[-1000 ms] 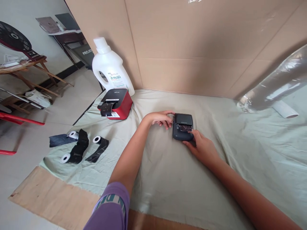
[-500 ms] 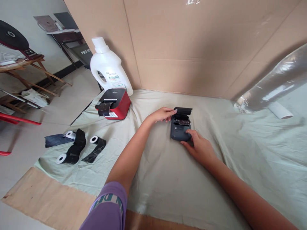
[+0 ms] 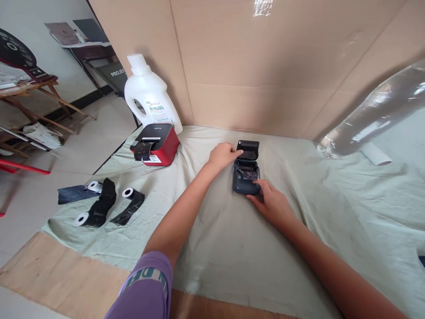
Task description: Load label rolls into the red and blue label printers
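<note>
One head camera looks forward and down; left hand (image 3: 223, 156) and right hand (image 3: 270, 204) sit near, mid-frame. Cardboard wall (image 3: 265, 66) stands behind

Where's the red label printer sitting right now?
In the head view, the red label printer sits at the far left of the green cloth, directly in front of the white detergent bottle and left of the open dark printer.

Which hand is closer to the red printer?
Left. The left hand touches the open lid of the dark printer, just right of the red printer. The right hand is farther right, at the dark printer's near end.
</note>
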A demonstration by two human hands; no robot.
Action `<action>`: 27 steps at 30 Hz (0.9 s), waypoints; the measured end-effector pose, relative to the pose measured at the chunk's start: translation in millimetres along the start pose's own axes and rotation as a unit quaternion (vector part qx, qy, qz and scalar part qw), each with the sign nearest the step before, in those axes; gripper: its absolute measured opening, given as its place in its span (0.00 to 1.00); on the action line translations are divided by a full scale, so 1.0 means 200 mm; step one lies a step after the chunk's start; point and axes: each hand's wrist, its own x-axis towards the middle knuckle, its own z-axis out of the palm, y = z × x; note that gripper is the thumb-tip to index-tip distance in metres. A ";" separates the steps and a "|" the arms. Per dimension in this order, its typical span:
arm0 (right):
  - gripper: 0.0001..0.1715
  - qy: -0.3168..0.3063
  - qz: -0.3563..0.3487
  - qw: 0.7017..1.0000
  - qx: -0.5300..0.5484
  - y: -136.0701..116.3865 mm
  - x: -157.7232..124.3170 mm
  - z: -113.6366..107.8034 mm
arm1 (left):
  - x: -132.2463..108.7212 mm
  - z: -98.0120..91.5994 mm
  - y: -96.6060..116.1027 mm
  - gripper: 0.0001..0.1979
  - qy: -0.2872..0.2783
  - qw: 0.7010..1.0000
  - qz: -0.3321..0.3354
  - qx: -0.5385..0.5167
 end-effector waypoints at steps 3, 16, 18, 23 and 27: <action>0.23 0.001 0.001 1.000 0.000 0.00 0.00 0.00 | -0.04 -0.01 0.08 0.08 -0.070 0.994 0.077 0.034; 0.21 0.000 0.015 1.000 -0.005 0.00 0.00 0.00 | -0.08 0.03 0.15 0.12 -0.118 0.979 0.112 0.125; 0.23 -0.003 0.019 1.000 -0.006 -0.01 0.00 0.00 | -0.07 0.02 0.14 0.14 -0.100 0.980 0.139 0.103; 0.25 -0.011 0.012 1.000 0.000 0.00 0.00 -0.01 | -0.07 -0.10 0.12 0.12 0.002 0.977 0.214 -0.005; 0.25 -0.007 0.003 1.000 0.003 0.01 0.00 0.00 | -0.16 -0.24 0.09 0.13 0.125 0.959 0.231 -0.104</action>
